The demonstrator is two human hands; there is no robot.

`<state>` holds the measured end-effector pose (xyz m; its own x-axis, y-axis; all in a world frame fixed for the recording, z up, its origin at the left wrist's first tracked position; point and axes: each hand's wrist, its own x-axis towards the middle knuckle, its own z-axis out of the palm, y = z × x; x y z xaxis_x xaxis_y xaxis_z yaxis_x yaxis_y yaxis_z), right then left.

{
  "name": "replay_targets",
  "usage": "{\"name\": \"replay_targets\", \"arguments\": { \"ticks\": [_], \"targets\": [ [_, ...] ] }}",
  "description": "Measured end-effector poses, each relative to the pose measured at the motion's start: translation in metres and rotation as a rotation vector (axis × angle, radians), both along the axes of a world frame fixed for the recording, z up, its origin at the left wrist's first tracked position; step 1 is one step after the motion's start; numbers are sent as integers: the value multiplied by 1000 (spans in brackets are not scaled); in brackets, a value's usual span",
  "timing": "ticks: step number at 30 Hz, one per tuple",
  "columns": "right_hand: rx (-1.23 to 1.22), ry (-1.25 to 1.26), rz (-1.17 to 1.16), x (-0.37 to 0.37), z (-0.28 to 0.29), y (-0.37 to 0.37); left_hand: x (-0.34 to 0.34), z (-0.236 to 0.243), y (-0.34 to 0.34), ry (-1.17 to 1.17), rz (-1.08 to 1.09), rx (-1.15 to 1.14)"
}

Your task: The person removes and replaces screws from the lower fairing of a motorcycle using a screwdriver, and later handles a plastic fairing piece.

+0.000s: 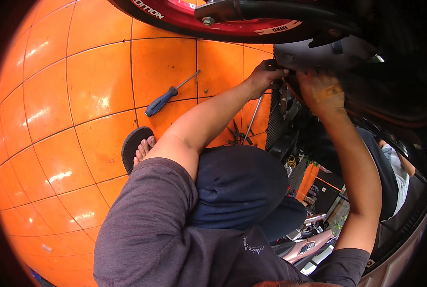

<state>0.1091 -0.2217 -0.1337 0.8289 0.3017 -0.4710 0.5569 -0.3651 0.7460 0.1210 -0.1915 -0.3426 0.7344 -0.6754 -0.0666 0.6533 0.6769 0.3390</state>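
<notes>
My left hand is closed on a small dark piece at the lower edge of a glossy dark body panel of a motor scooter; what it holds is hard to make out. Just right of it, my right hand reaches onto the same dark bodywork, its fingertips in shadow and partly hidden, with a yellowish mark on its back. Above both hands is a red wheel rim with a black tire and a black fork arm.
Orange floor tiles hold a blue-handled screwdriver, pliers and a long metal rod. My sandalled foot is at left. At right, another person's arm and light clothing show beside more motorcycle parts.
</notes>
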Motion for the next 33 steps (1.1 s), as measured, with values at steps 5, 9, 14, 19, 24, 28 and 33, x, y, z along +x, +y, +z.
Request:
{"name": "replay_targets", "arguments": {
  "ticks": [5,9,14,19,24,28,33],
  "targets": [
    [35,67,8,6,0,-3,3,17,1,70,21,151],
    [23,177,108,16,4,4,7,6,-18,12,140,141],
    [30,159,-6,18,9,10,6,13,-19,144,139,-19],
    [125,66,-168,14,11,12,4,17,-18,223,170,-7],
    [52,49,-197,13,9,8,-2,17,-20,149,188,205],
    [-74,35,-223,7,5,22,-18,-3,-30,-24,345,511],
    [61,57,-192,9,11,8,-7,4,-16,191,290,134]
  ]
}}
